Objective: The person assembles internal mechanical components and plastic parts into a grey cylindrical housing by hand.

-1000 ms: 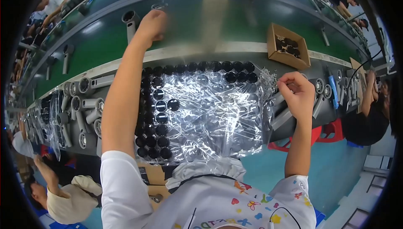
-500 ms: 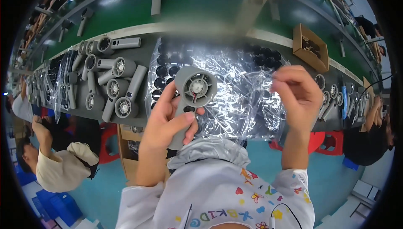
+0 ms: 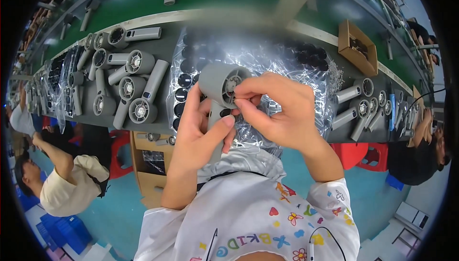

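Since half a second ago the right hand (image 3: 282,112) has come in from over the right part of the clear plastic sheet (image 3: 308,124), and its fingertips now meet the face of the grey fan (image 3: 213,81). The fan's head has also swung round, its open side turned more toward that hand.

From where I stand, the fan is held above the left half of the sheet. Its long axis runs from the sheet's near edge, where the handle points back at the wearer's body, to the round head over the sheet's middle depth, tipped a little to the right.

The left hand (image 3: 191,139) is wrapped around the handle, thumb across the front, above the sheet's near left part. The right hand is the nearer one to the open face: thumb and forefinger are bunched at the hub, and I can't tell whether anything small is pinched there.

More grey fans (image 3: 139,62) lie in a loose heap left of the sheet. Silver bits (image 3: 336,76) sit at its right edge, and an open cardboard box (image 3: 357,62) stands beyond its far right corner.
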A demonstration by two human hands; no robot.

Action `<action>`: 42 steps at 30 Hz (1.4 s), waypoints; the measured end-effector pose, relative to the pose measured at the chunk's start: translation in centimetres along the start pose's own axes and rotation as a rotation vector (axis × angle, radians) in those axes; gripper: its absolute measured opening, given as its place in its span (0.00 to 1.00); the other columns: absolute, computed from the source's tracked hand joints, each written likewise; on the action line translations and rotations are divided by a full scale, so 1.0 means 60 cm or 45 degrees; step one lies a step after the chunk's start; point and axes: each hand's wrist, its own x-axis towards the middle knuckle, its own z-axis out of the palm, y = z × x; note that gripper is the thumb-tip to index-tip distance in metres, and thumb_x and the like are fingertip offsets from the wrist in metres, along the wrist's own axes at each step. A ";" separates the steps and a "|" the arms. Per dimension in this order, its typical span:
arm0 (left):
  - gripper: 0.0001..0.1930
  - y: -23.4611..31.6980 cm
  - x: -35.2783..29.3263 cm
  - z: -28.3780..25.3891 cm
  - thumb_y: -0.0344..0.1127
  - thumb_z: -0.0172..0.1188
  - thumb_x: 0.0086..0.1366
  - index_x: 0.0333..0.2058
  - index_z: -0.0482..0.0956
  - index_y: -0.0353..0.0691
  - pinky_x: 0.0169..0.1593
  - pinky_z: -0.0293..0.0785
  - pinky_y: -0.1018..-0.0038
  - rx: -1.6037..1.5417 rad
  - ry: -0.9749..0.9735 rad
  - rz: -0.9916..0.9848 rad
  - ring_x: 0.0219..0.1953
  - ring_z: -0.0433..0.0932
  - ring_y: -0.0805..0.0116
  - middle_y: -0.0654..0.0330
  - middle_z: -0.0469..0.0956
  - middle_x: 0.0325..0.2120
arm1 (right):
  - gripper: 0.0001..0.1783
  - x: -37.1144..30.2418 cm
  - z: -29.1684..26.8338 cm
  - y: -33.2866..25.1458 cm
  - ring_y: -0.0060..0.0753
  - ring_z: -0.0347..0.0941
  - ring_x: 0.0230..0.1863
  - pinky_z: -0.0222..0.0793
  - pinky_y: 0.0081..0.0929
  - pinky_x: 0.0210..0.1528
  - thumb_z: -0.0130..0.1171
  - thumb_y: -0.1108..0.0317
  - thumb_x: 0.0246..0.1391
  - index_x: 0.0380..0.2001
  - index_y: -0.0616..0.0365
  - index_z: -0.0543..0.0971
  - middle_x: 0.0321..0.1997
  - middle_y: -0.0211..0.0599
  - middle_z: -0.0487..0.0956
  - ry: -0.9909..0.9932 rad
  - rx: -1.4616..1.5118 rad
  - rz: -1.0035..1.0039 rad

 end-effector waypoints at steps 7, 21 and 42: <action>0.34 -0.001 0.003 0.003 0.21 0.54 0.68 0.69 0.49 0.36 0.23 0.70 0.78 0.065 0.005 0.005 0.21 0.74 0.74 0.48 0.76 0.47 | 0.12 -0.001 -0.003 0.012 0.28 0.78 0.23 0.71 0.21 0.26 0.67 0.82 0.45 0.35 0.60 0.84 0.24 0.35 0.82 -0.071 0.010 -0.035; 0.28 -0.037 0.002 0.006 0.20 0.58 0.65 0.61 0.58 0.36 0.22 0.73 0.79 0.185 0.125 -0.084 0.26 0.78 0.73 0.55 0.79 0.40 | 0.32 -0.058 -0.016 -0.031 0.27 0.75 0.24 0.71 0.22 0.29 0.66 0.68 0.38 0.53 0.57 0.82 0.48 0.50 0.81 -0.407 -0.774 -0.338; 0.27 -0.062 0.050 -0.031 0.25 0.56 0.66 0.62 0.60 0.33 0.40 0.78 0.63 -0.320 -0.022 -0.104 0.27 0.77 0.67 0.48 0.77 0.39 | 0.09 -0.032 -0.155 0.140 0.40 0.79 0.30 0.74 0.33 0.35 0.65 0.69 0.51 0.37 0.59 0.84 0.35 0.40 0.82 -0.021 -1.058 0.428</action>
